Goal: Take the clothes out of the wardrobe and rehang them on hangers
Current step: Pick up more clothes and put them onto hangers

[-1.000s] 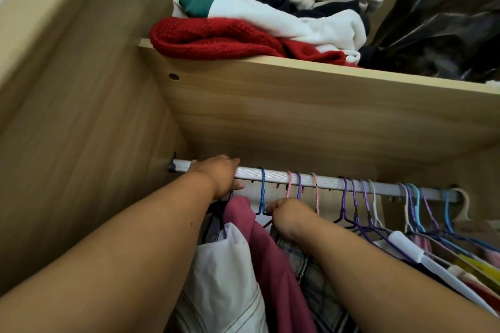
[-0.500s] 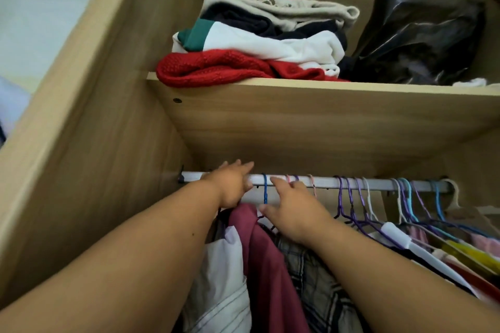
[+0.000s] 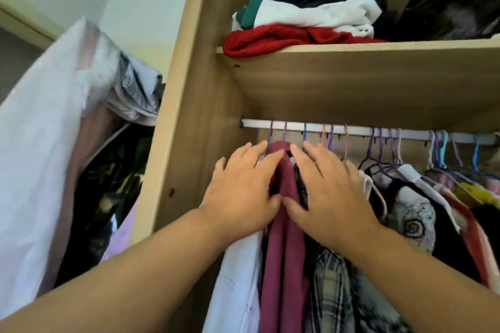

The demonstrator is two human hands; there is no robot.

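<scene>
Far out to the left of the left hand [image 3: 243, 186], outside the wardrobe, hangs a plastic-covered bundle [image 3: 40, 143], well apart from the work. Just under that hand's wrist hangs a white garment [image 3: 238, 278]. The left hand lies flat, fingers straight, against the left side of the maroon garment [image 3: 286, 238]. The right hand [image 3: 330, 186] is spread the same way against its right side, so neither hand grasps anything. The maroon garment hangs between the two palms, below the rail [image 3: 351, 130]. I can't tell which of the purple hooks [image 3: 271, 132] above the fingertips is its own.

That looks like the trouble. If the wrong hook is lifted, or the cloth is tugged instead of the hanger, I'd expect the maroon garment to slide off. It could also drag the white garment, or the plaid shirt [image 3: 330, 292] under the right wrist, with it. Right of the right hand the crowded hangers [image 3: 378, 159] cross one another, and a sideways shove could snag them.
</scene>
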